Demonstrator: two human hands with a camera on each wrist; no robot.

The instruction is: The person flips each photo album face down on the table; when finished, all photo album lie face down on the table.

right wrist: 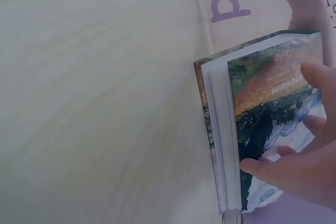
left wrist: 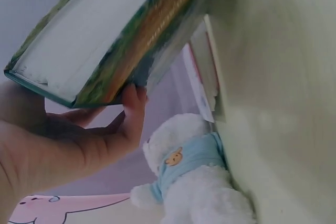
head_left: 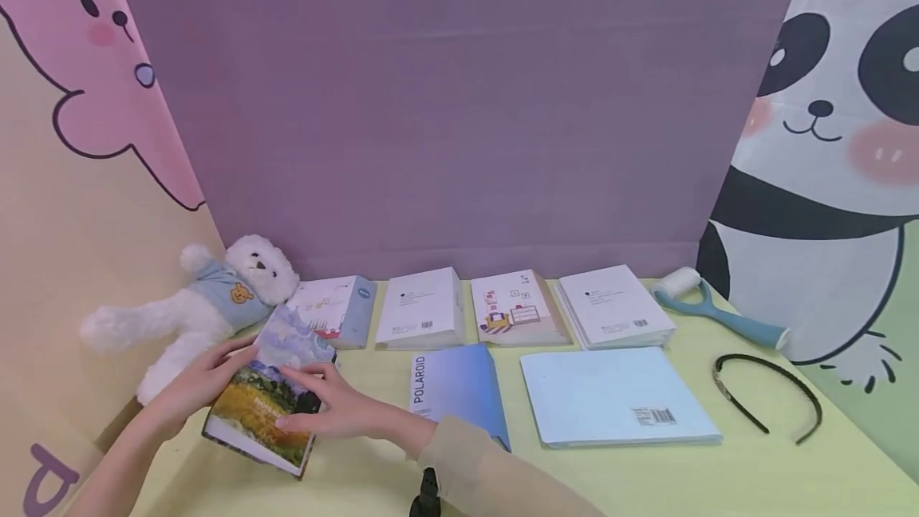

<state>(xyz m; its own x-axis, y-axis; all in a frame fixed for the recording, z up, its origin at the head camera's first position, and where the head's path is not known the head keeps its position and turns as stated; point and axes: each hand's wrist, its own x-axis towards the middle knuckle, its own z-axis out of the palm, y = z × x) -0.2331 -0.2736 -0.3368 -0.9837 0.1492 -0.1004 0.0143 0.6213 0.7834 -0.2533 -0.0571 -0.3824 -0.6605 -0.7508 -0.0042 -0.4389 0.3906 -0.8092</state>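
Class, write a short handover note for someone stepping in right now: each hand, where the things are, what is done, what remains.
Left hand: grips the left edge of the painted-cover photo album, lifting it.
Right hand: fingers flat on its cover.
The album is tilted at the near-left of the table, beside the teddy bear.
Done: album picked out, still closed.
Left: probably opening it or setting it down.

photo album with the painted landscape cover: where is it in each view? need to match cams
Head: photo album lies lower left on the table, under both hands, beside the teddy bear.
Left wrist: album fills the upper left, page edges showing, left hand under it, teddy bear below.
Right wrist: album at right, cover up, right hand fingers on it.
Shared landmark: the album's painted cover.
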